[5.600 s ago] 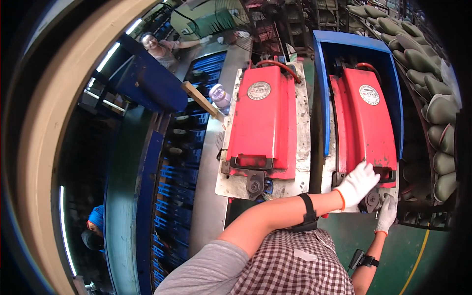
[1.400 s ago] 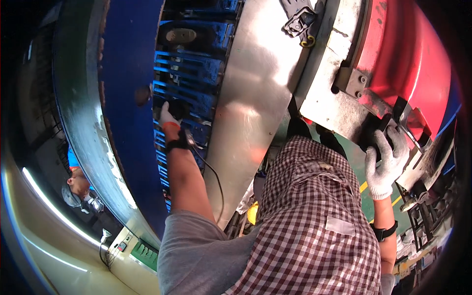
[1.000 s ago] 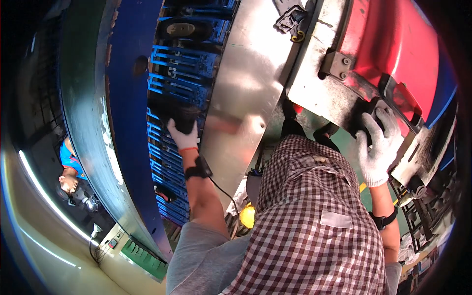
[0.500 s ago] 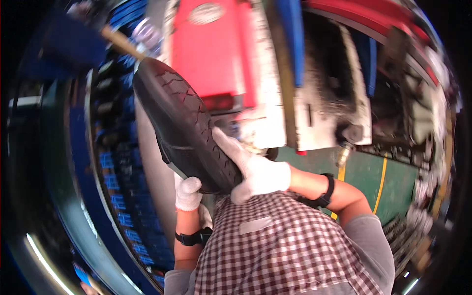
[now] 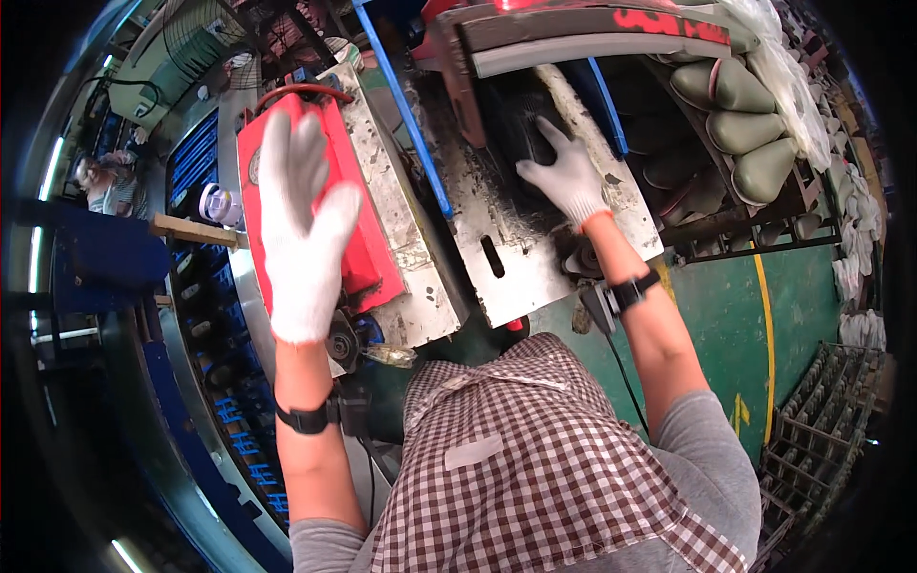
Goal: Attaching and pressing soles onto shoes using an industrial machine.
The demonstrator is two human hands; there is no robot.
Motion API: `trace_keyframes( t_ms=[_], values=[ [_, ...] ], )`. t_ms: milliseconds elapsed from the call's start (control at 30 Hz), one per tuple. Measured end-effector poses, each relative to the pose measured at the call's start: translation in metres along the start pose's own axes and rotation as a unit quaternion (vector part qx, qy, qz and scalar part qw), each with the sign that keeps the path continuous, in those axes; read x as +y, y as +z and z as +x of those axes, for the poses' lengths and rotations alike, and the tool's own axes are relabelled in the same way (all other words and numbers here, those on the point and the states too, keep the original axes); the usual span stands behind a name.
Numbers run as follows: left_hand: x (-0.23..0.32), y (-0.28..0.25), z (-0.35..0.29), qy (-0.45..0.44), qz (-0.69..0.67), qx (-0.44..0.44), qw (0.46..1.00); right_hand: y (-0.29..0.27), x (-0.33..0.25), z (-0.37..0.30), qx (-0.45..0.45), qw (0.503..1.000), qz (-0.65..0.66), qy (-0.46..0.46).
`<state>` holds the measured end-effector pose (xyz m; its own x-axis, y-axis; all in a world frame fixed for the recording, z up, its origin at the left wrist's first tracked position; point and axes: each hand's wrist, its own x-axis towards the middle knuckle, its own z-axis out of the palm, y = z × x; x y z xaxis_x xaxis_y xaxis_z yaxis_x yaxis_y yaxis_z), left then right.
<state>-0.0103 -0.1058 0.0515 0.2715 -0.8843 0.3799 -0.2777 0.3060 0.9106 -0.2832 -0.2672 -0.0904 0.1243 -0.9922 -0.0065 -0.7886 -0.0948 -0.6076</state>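
Shifted out of my grip, the black shoe (image 5: 516, 119) seems to lie on the metal plate (image 5: 521, 291), back from its near edge, beneath the raised lid (image 5: 592, 33). Apart now, my left hand (image 5: 304, 239) is empty with fingers spread, and my right hand (image 5: 571, 180) is splayed over the shoe, contact unclear. I judge it fairly light, rubbery and firm, best held by its sides. It looks dark, its outline lost in shadow.

No legible lettering or signs.

Black shoe (image 5: 516, 116), details lost in darkness, lying lengthwise on worn metal plate (image 5: 523, 284).
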Motion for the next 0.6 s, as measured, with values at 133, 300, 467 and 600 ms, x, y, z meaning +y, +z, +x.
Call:
trace_keyframes(
  t_ms=[133,300,467,600],
  values=[
    [0.021,0.053,0.057,0.065,-0.033,0.018,0.997,0.017,0.027,0.033,0.044,0.987,-0.139,-0.066],
    [0.071,0.125,0.092,0.129,-0.106,0.072,0.983,0.013,0.030,0.029,-0.043,0.987,-0.153,-0.003],
    [0.087,0.123,0.180,0.150,0.053,-0.261,0.952,0.015,0.028,0.028,-0.047,0.988,-0.145,-0.002],
    [0.080,0.143,0.190,0.289,0.169,-0.223,0.916,0.016,0.035,0.027,-0.025,0.987,-0.157,-0.002]
  ],
)
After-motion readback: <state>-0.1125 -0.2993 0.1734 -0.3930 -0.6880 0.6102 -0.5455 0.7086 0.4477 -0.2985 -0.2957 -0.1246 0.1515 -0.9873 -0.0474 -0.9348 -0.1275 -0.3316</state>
